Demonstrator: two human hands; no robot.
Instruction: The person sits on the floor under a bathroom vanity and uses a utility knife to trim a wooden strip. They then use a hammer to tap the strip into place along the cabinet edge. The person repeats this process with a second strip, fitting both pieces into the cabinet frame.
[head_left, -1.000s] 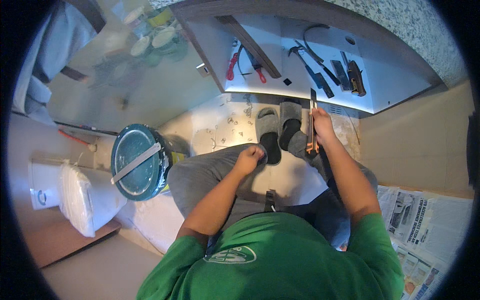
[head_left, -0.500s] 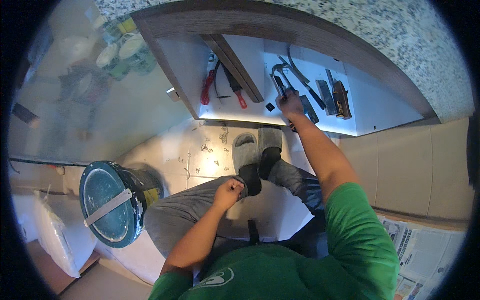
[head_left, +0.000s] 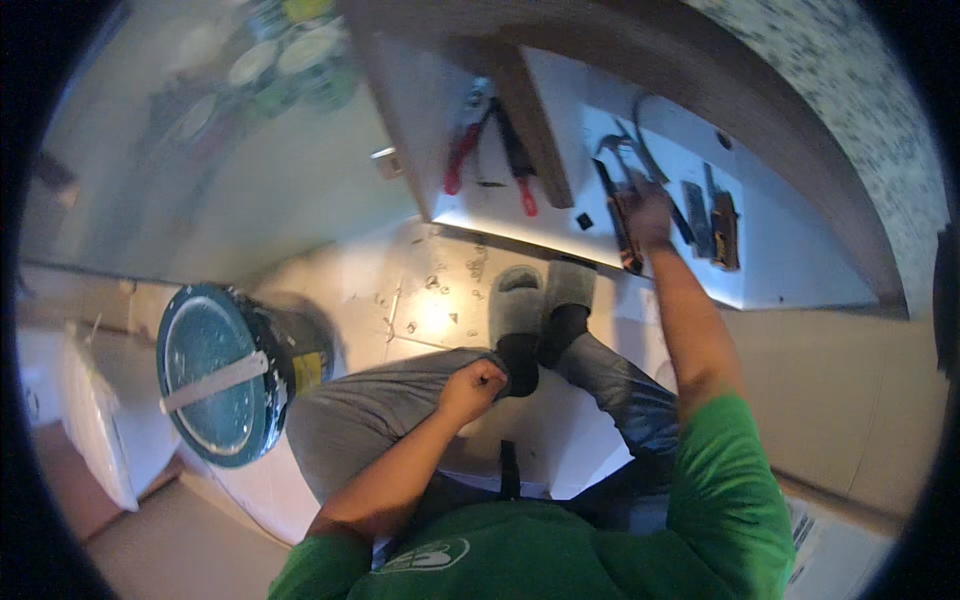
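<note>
Right hand [head_left: 650,213], 1: 2 o'clock, over cabinet floor [head_left: 790,255], blurred; grip cannot be told. Hammer [head_left: 613,144], 1: head at that hand's 11 o'clock. Black-and-orange tool [head_left: 619,222], 1: 9 o'clock, close beside; best kept flat, fingertips clear of its ends. Left hand [head_left: 473,390], 1: 6 o'clock, loosely curled.

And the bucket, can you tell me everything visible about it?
The bucket is round and dark-sided, perhaps plastic, with white smears and a yellow patch on its side. Its teal lid, marked with white, is on. A flat pale strip lies across the lid. It appears to stand upright on the floor, beside the person's left knee; contact there is unclear.
</note>
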